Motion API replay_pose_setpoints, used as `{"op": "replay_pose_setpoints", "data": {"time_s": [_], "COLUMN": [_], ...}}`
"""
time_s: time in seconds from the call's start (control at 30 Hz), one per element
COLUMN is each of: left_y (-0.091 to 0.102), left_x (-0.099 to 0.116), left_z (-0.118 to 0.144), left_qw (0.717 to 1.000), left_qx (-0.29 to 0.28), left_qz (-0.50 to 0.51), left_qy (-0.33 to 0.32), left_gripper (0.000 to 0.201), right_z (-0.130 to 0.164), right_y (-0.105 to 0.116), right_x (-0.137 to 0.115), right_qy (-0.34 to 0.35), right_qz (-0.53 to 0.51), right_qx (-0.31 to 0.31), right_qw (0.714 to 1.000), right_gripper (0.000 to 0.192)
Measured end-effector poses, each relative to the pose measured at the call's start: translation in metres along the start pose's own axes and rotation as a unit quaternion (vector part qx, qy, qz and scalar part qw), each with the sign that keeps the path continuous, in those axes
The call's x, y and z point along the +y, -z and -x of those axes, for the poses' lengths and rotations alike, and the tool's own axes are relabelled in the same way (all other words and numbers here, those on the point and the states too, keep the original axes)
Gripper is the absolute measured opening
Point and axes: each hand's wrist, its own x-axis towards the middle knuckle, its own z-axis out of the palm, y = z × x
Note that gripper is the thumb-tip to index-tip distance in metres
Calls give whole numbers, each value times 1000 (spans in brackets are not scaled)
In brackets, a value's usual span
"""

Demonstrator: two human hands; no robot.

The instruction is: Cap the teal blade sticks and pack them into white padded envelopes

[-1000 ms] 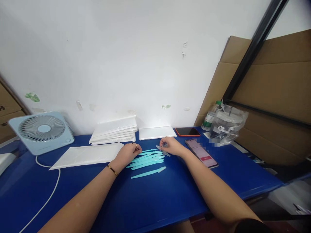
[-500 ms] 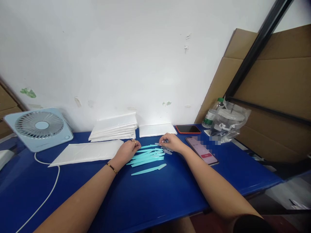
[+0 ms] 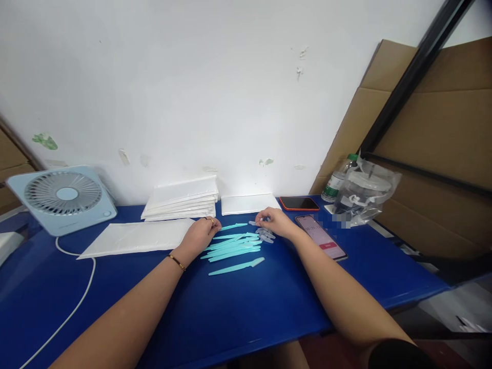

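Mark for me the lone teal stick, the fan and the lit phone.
lone teal stick point(image 3: 236, 266), head view, middle of its shaft.
fan point(image 3: 63, 194), head view, centre hub of the grille.
lit phone point(image 3: 321, 238), head view, middle of its screen.

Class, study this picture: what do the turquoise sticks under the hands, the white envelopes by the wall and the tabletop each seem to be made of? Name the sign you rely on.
Turquoise sticks: probably moulded plastic, given their even colour, thin flat shape and matte look.
White envelopes: likely padded plastic or coated-paper mailers, smooth with a slight sheen, puffy in the stack.
Tabletop: a hard blue surface, perhaps laminate or painted board, with soft reflections.
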Motion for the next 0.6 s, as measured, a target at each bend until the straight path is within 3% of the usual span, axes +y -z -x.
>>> {"op": "replay_pose_setpoints", "data": {"time_s": [0.43,0.6], "left_y": [-5,0], "left_x": [11,13], "left_z": [-2,-1], "left_qw": [1000,1000], "left_qx": [-9,6], "left_qz": [-5,-2], "left_qy": [-21,-3], "left_gripper": [25,22], "right_z": [-5,-2], "right_y": [-14,-2], "right_x": [-17,-7], "right_qy": [53,52], "right_qz": [-26,-22], "right_qx": [-18,11], "right_qw": [998,998], "right_gripper": [8,12]}}
